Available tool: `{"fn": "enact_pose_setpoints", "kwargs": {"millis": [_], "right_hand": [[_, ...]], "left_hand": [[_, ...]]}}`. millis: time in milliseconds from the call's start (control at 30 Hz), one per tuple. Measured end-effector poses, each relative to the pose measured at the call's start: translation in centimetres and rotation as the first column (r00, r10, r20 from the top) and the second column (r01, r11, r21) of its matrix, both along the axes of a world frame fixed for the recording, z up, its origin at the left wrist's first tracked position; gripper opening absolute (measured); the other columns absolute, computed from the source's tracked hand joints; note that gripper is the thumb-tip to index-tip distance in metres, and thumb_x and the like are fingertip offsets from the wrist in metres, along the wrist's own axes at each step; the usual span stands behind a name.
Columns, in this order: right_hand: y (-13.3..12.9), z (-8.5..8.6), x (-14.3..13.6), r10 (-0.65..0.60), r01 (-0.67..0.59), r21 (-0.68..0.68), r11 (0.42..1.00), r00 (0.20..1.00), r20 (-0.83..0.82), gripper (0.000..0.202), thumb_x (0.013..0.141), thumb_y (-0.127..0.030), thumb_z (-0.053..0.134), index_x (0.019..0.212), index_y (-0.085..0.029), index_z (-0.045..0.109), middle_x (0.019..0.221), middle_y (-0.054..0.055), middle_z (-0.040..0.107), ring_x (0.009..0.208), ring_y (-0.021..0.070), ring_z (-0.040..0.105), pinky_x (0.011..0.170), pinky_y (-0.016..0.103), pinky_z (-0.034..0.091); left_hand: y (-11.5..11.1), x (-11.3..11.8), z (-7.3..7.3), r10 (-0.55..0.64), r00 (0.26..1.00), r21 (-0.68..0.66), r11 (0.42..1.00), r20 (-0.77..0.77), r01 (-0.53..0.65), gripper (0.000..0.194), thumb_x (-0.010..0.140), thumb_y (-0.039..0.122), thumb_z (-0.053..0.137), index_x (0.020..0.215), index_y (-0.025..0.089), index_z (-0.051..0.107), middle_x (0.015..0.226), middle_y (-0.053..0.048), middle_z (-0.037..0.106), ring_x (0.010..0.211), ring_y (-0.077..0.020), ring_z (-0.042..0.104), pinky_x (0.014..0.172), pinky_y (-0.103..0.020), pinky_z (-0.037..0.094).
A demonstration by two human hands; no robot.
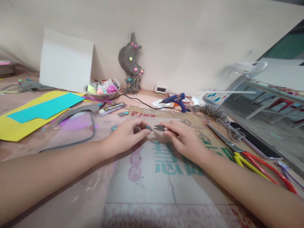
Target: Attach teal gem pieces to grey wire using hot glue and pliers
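Note:
My left hand [127,134] is closed in a pinch on a small grey-and-blue piece [148,128], mostly hidden by the fingertips. Facing it, my right hand [187,141] is closed on small thread snips [160,128], whose dark blades point left and stand slightly apart. The blade tips are close to the piece; whether they touch it I cannot tell. Beneath both hands lies a printed plastic-covered sheet [142,193]. A grey thread [171,185] rests on it, and a small blue-and-grey piece [114,128] lies beside my left wrist.
At right are large scissors [239,152], a phone [257,141] and tangled grey yarn [217,114]. A blue glue gun [177,100] stands behind. Yellow [14,133] and blue sheets [47,107] lie left, near a bowl [102,95]. A moon ornament [127,58] leans at the wall.

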State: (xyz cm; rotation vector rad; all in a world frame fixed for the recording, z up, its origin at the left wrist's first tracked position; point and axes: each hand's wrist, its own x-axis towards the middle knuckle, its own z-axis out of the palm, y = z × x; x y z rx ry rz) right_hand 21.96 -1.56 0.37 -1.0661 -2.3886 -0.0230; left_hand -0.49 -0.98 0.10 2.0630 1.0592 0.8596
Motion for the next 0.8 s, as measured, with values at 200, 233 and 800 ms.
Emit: {"fn": "enact_pose_setpoints", "kwargs": {"millis": [200, 233, 800], "right_hand": [[0.00, -0.18, 0.00, 0.004, -0.006, 0.022, 1.000, 0.998, 0.056, 0.028, 0.092, -0.027, 0.043, 0.110, -0.016, 0.061, 0.083, 0.006, 0.061, 0.077, 0.0179, 0.055, 0.068, 0.029, 0.041], [-0.01, -0.17, -0.01, 0.004, -0.006, 0.023, 1.000, 0.998, 0.060, 0.028, 0.092, -0.027, 0.043, 0.110, -0.016, 0.061, 0.083, 0.006, 0.062, 0.077, 0.0180, 0.055, 0.069, 0.029, 0.041], [-0.14, -0.21, 0.02, 0.009, -0.012, 0.044, 0.999, 0.997, 0.072, 0.027, 0.092, -0.025, 0.043, 0.109, -0.017, 0.062, 0.081, 0.006, 0.063, 0.075, 0.0178, 0.056, 0.068, 0.030, 0.041]], "left_hand": [[0.03, -0.04, 0.05, 0.032, 0.999, 0.014, 0.999, -0.040, -0.031, 0.014, 0.083, 0.028, 0.050, 0.081, 0.017, 0.059, 0.080, -0.001, 0.063, 0.078, -0.0159, 0.057, 0.068, -0.026, 0.043], [0.03, -0.04, 0.07, 0.038, 0.998, 0.009, 0.999, -0.042, -0.038, 0.015, 0.083, 0.028, 0.050, 0.081, 0.017, 0.059, 0.080, -0.001, 0.063, 0.078, -0.0160, 0.057, 0.068, -0.026, 0.043], [-0.06, -0.19, -0.04, 0.032, 0.998, -0.001, 0.999, -0.048, -0.033, 0.015, 0.083, 0.030, 0.050, 0.081, 0.017, 0.057, 0.079, -0.001, 0.062, 0.076, -0.0157, 0.056, 0.069, -0.027, 0.043]]}}
